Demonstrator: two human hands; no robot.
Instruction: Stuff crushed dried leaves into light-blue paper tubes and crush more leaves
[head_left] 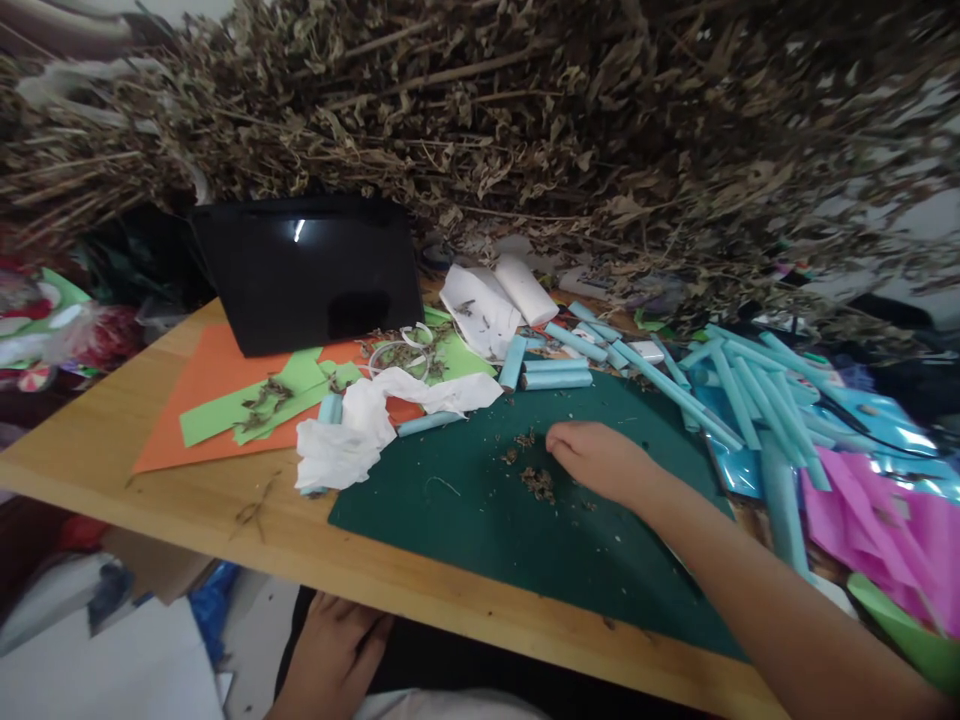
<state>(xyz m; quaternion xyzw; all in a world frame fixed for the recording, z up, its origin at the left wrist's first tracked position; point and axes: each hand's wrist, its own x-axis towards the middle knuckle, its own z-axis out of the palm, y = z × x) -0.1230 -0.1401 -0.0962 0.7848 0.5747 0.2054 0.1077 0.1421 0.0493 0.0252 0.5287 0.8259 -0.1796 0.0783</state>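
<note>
A small heap of dried crumbs (pixel 537 483) lies near the middle of the green mat (pixel 465 520), with a thinner scatter at its 11 o'clock. The right hand (pixel 600 462) rests palm down on the mat just at 2 o'clock of the heap, fingers loosely curled and pointing left, gripping nothing, its fingertips right beside the crumbs. The left hand (pixel 334 645) sits below the table edge at 7 o'clock, lying relaxed and slack on the lap, holding nothing.

At 10 o'clock of the heap a crumpled white tissue (pixel 352 435) spills over the mat's corner. Light blue paper tubes (pixel 556 378) lie at 12 o'clock, and many more fan out toward 2 o'clock. Orange paper (pixel 202 390) with green strips (pixel 247 408) lies at 9 o'clock on the wooden table (pixel 150 490), below a black tablet (pixel 307 270). Pink sheets (pixel 877 520) lie at 3 o'clock. A mass of dry branches (pixel 525 110) hangs across the top.
</note>
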